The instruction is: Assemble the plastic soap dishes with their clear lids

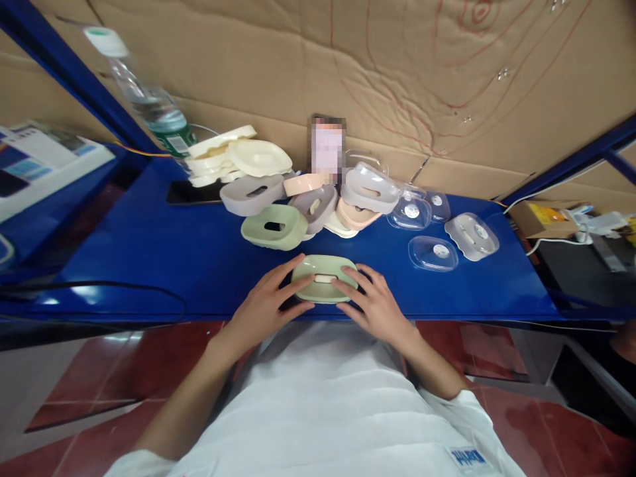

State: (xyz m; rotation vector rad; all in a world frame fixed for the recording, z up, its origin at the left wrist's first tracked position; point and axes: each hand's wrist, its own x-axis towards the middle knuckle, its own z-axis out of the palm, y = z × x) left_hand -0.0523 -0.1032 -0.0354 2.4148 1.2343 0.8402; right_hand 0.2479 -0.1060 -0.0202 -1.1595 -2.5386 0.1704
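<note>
Gripping from opposite ends, the left hand (265, 298) and right hand (376, 301) grasp the sage-green oval container (322, 266), fingers spread over its rim and sides. It lies directly between the two palms, near the front edge of the blue tabletop (179, 258), its long axis running left to right across the body, so neither hand is clearly nearer. A short cream bar (324, 279) sits in its middle, parallel to that axis, fingertips of both hands beside it. Whether the container's underside touches the tabletop, I cannot tell. Beyond the left hand lies another green shell (278, 242) with an oval opening; off to the right, a clear plastic lid (423, 257).
</note>
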